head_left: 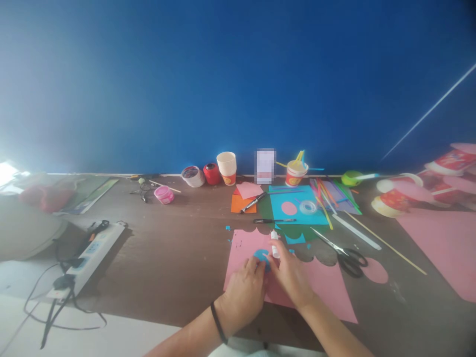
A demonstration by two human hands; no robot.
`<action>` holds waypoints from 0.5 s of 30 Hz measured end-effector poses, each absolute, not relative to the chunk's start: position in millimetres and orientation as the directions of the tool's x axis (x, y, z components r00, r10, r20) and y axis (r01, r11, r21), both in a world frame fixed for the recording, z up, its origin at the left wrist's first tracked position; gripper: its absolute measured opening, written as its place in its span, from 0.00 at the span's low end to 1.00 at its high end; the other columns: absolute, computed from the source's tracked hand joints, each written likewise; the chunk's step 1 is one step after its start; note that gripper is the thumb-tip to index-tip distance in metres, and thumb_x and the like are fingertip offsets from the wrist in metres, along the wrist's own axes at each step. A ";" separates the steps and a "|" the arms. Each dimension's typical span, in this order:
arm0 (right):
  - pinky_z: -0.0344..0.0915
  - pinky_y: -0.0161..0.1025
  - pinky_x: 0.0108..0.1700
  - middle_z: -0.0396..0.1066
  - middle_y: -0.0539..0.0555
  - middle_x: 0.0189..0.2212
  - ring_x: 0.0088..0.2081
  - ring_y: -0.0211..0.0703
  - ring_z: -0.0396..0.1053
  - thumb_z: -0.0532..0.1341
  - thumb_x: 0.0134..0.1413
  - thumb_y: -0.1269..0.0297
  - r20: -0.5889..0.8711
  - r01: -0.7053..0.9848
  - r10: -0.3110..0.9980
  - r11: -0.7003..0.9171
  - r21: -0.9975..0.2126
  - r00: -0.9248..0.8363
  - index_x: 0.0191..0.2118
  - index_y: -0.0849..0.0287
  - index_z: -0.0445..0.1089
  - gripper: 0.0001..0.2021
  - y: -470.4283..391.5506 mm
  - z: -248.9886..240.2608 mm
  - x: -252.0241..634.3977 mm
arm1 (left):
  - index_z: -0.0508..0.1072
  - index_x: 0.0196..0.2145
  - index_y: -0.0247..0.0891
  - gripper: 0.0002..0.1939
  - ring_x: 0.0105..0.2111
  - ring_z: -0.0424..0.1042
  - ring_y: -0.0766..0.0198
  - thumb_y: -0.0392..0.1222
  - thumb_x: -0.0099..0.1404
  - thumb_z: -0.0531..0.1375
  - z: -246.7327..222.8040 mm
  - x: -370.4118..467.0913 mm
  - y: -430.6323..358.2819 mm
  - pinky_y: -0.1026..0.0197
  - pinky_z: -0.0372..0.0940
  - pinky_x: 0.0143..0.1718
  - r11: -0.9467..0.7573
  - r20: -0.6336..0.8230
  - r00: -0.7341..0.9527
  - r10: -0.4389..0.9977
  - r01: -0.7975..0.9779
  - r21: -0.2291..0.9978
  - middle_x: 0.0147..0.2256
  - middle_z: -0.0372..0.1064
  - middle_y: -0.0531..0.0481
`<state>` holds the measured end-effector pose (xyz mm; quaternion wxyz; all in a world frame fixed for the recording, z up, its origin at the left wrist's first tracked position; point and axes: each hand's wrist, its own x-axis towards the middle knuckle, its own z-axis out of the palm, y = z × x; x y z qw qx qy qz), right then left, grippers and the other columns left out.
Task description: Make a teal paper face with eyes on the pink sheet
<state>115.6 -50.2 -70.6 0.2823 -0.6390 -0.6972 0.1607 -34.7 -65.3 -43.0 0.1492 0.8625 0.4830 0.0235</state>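
A small blue paper circle (261,256) rests over the pink paper sheet (241,248), whose far edge is cut in scallops. My left hand (243,292), wearing a black wristband, has its fingers curled onto the near edge of the circle. To its right, my right hand (292,277) has thumb and index finger apart, the thumb close to the circle's edge. The index finger crosses in front of a white glue bottle (274,244); whether it touches the bottle is unclear. Black-handled scissors (347,257) lie with blades parted to the right of the hands.
Blue paper (301,218) carries a pink circle and a tape roll (308,207). Pens, coloured strips and a wooden stick (386,243) lie around. Paper cups (226,168) and a red thread spool (211,173) stand by the blue wall. At left is a power strip (89,258) with cords.
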 end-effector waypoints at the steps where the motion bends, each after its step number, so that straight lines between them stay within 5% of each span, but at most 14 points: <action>1: 0.66 0.38 0.32 0.74 0.52 0.38 0.34 0.47 0.74 0.52 0.53 0.70 0.177 0.800 0.984 0.122 -0.587 -0.019 0.47 0.53 0.60 0.15 -50.1 -70.6 115.5 | 0.60 0.49 0.37 0.15 0.39 0.63 0.58 0.33 0.63 0.48 -44.4 -34.5 -63.6 0.59 0.64 0.36 -0.493 -0.098 0.536 0.838 0.822 0.285 0.42 0.61 0.45; 15: 0.65 0.38 0.30 0.74 0.52 0.34 0.33 0.46 0.73 0.51 0.53 0.69 0.140 0.760 0.990 0.093 -0.643 -0.003 0.48 0.54 0.60 0.15 -49.4 -67.2 115.2 | 0.61 0.49 0.36 0.19 0.37 0.65 0.59 0.29 0.60 0.49 -51.3 -32.9 -55.7 0.59 0.63 0.37 -0.462 -0.095 0.519 0.849 0.819 0.341 0.40 0.62 0.45</action>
